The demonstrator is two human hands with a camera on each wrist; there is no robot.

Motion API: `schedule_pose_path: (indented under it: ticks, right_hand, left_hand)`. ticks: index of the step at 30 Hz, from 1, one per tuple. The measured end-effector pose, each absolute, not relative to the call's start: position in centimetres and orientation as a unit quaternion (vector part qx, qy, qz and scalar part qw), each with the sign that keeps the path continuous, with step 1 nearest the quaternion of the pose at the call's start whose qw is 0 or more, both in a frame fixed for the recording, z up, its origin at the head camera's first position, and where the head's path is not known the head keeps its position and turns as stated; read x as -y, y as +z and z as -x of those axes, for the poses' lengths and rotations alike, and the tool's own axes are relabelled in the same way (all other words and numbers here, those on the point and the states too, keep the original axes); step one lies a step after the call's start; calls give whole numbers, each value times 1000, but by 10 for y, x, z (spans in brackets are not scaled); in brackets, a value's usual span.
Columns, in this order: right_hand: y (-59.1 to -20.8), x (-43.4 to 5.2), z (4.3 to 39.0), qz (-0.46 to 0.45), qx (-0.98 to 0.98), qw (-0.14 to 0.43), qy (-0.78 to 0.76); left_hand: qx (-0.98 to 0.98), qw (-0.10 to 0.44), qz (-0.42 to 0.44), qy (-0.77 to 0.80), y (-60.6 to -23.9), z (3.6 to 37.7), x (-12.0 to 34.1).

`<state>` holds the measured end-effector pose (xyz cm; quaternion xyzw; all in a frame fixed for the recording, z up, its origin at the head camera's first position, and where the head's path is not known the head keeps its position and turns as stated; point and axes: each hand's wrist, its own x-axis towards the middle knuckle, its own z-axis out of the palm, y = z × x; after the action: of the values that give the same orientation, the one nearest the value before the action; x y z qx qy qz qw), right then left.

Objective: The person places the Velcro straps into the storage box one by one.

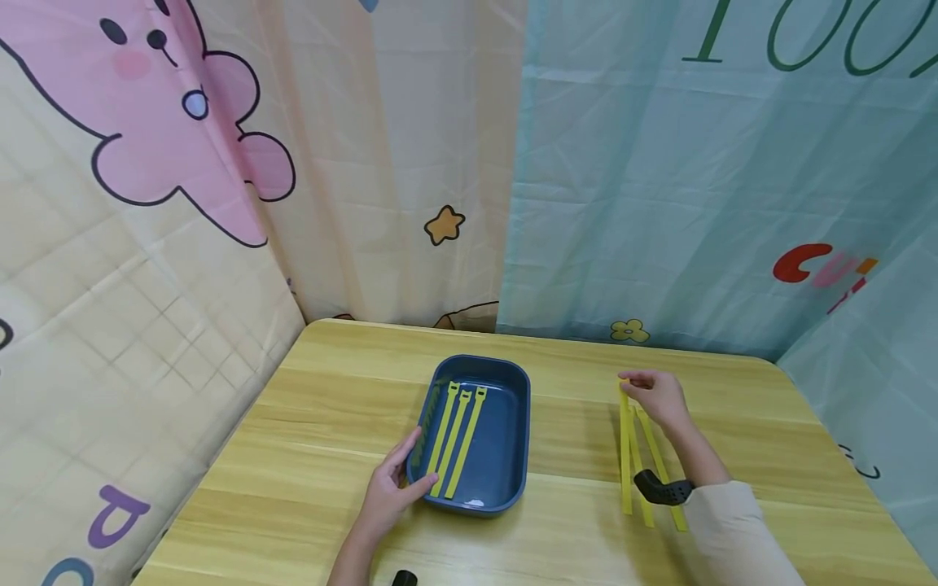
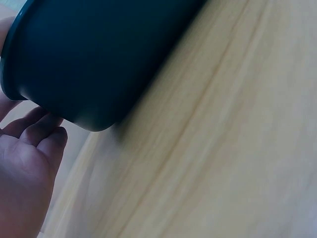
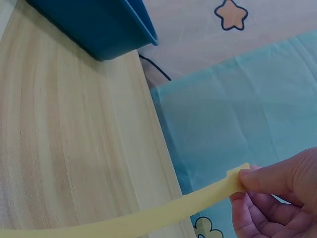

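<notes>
Three yellow flat plastic strips point(image 1: 459, 437) are held in the dark blue rectangular plastic tray point(image 1: 513, 456), gripped at seven o'clock by the left hand point(image 1: 392, 488). At three o'clock, a yellow strip end point(image 3: 237, 182) is pinched by the right hand point(image 1: 659, 397) over two more yellow strips point(image 1: 655, 472) on the wooden counter point(image 1: 572, 537).

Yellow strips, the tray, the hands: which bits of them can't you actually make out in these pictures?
- Yellow strips on the table: head view, the right hand and its wrist camera cover parts; the exact count is unclear.
- Pinched strip: right wrist view, the bottom edge cuts off its length.
- Blue tray: left wrist view shows only its blurred outside; its contents are hidden.
- Left hand: head view, the tray rim hides its fingertips.
</notes>
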<state>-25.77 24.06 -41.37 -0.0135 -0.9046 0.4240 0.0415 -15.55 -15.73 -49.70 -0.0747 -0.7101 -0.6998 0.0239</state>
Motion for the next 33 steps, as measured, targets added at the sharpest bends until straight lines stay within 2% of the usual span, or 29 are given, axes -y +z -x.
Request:
schedule_pose_path:
  ticks: [33]
  right_hand:
    - [-399,-242,245,23,902,59,428]
  left_hand:
    - [715,35,86,-693,-497,155,157]
